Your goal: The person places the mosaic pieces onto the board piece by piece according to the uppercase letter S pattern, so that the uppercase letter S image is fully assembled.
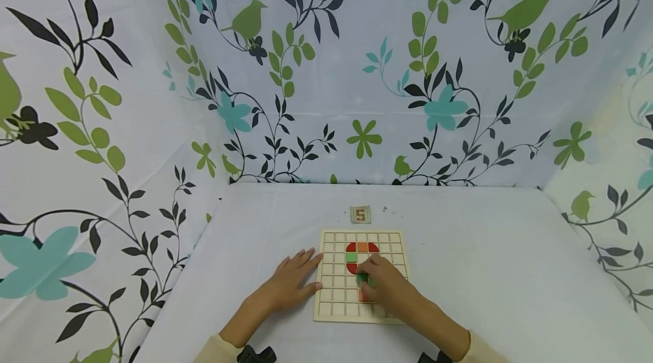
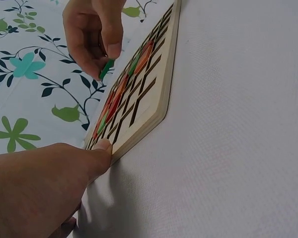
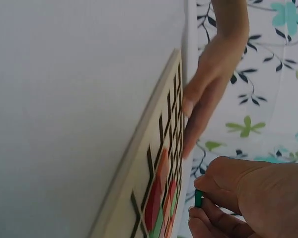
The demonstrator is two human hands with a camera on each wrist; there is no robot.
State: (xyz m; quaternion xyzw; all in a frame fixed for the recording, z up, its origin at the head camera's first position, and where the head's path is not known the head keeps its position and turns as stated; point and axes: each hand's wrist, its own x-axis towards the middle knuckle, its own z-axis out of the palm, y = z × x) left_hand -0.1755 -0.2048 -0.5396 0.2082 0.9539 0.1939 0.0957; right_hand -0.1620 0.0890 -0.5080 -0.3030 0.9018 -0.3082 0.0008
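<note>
A square wooden grid board lies on the white table, with red, orange and green tiles set in some of its cells. My right hand is over the right half of the board, thumb and fingers pinching a small green tile held above the grid. That hand covers several cells in the head view. At the board's left edge my left hand rests with fingers spread, its thumb on the rim. A red tile and a light green tile sit left of the right hand's fingertips.
Just beyond the board's far edge lies a small card showing a figure like an S or 5. A patterned cloth with leaves and birds hangs behind and at both sides of the table.
</note>
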